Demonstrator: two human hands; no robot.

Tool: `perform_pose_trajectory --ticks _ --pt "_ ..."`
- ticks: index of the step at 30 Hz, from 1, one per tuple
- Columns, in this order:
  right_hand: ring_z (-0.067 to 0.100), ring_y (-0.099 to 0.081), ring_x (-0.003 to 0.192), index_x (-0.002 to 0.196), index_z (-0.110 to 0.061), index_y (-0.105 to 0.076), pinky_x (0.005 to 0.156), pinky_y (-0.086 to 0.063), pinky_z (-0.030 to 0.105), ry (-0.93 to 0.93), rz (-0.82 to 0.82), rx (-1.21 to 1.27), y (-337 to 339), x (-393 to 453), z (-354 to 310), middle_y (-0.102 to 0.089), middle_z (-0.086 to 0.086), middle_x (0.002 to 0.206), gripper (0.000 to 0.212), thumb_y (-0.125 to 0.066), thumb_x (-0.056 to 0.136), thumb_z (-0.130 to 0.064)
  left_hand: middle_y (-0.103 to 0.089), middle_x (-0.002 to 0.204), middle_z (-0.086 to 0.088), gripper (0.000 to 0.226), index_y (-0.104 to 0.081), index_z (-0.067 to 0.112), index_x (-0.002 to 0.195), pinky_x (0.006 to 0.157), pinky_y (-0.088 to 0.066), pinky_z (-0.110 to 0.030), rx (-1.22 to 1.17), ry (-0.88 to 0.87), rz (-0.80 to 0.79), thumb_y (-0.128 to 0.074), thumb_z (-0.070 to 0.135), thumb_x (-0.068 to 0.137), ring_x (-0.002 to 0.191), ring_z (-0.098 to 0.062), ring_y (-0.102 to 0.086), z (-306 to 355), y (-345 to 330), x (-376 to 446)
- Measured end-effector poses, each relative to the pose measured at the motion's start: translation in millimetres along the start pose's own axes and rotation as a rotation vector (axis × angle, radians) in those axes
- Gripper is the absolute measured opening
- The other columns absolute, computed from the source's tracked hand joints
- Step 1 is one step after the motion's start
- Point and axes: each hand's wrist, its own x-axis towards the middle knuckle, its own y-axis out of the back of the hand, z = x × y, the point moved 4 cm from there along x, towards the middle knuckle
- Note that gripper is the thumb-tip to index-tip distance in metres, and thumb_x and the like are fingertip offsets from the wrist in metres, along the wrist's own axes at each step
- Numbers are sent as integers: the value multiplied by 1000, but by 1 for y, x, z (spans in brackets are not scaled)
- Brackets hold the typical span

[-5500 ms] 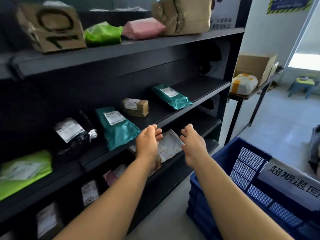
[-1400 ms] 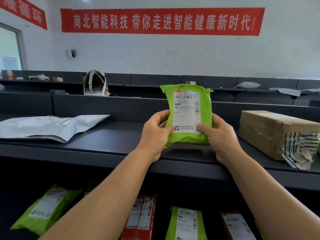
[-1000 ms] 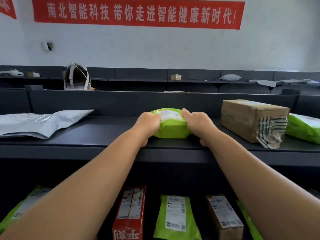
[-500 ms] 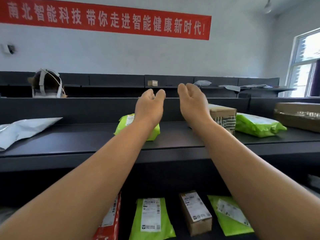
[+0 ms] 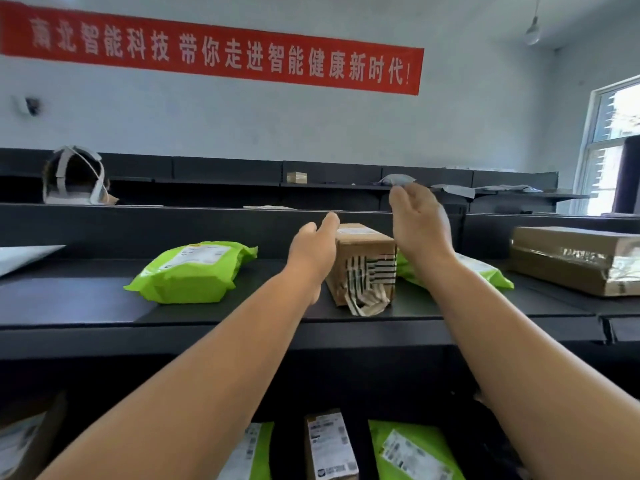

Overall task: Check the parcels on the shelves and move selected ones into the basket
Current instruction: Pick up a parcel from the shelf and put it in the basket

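Observation:
A small brown cardboard box (image 5: 367,259) with striped tape stands on the dark top shelf (image 5: 86,303). My left hand (image 5: 313,252) is open at the box's left side, close to it. My right hand (image 5: 419,225) is open above and to the right of the box, holding nothing. A green bag parcel (image 5: 194,268) lies flat on the shelf to the left. Another green bag (image 5: 485,270) lies behind my right forearm, partly hidden. No basket is in view.
A large taped brown box (image 5: 575,258) sits at the shelf's right end and a white bag (image 5: 24,256) at the left edge. On the lower shelf lie a green bag (image 5: 408,452), a small box (image 5: 329,445) and other parcels. More shelving stands behind.
The green parcel that both hands held was laid flat on the top shelf and let go. The view swung right, and both hands moved over to the small brown box.

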Motion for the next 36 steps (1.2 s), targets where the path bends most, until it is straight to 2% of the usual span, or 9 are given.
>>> perform_pose_trajectory --ticks 5,11,14,18,21,24,28,32,36 --pt "19 -45 78 96 -10 -52 58 -31 31 -216 -158 -25 -5 11 40 -51 0 85 38 -42 93 -46 -55 127 -7 55 -47 14 136 82 -34 -34 0 86 48 -41 49 93 109 -22 -50 -10 -16 10" --pt "30 -58 100 124 -7 -56 90 -46 40 -460 -367 -7 -20 5 64 -63 9 110 74 -41 83 -67 -67 100 -7 43 -64 18 115 68 -44 -32 -79 145 62 -45 49 92 90 -21 -61 -16 -22 10" --pt "31 -63 95 118 -10 -58 90 -51 45 -529 -415 95 -24 1 67 -66 9 104 70 -42 79 -65 -69 93 -6 38 -67 19 111 70 -48 -32 -128 138 57 -46 45 91 86 -22 -64 -18 -22 7" --pt "32 -66 95 91 -12 -63 89 -51 47 -437 -418 199 -23 -1 59 -69 11 94 34 -43 91 -41 -72 94 -6 33 -68 19 111 69 -53 -32 -180 81 63 -46 34 91 84 -21 -67 -15 -24 3" --pt "31 -66 97 91 -16 -67 89 -52 51 -345 -381 291 -21 -3 54 -71 9 99 26 -44 90 -28 -71 108 -8 37 -67 21 113 89 -54 -42 -196 -8 82 -48 30 82 99 -25 -66 -11 -26 0" --pt "22 -67 94 98 -27 -66 83 -57 45 -281 -392 380 -18 -6 54 -71 1 102 23 -44 91 -26 -69 113 -5 51 -61 23 121 95 -51 -47 -211 -88 103 -51 30 72 106 -25 -64 -8 -28 -4" --pt "18 -66 98 118 -32 -61 78 -59 40 -226 -421 461 -17 -9 55 -70 -5 108 30 -45 93 -28 -67 113 -6 37 -55 19 124 81 -54 -34 -260 -167 155 -46 13 89 103 -21 -62 -7 -27 -8" --pt "15 -64 99 123 -32 -58 75 -57 33 -239 -407 523 -15 -13 53 -68 -6 110 31 -45 95 -26 -69 112 -4 37 -60 21 123 80 -55 -32 -226 -228 145 -44 12 91 103 -21 -64 -4 -27 -10" --pt "19 -65 95 112 -27 -63 70 -57 33 -266 -383 553 -15 -15 51 -70 -1 105 29 -38 98 -25 -64 119 2 35 -57 25 129 86 -54 -28 22 -321 119 -44 20 97 105 -13 -62 5 -32 -13"
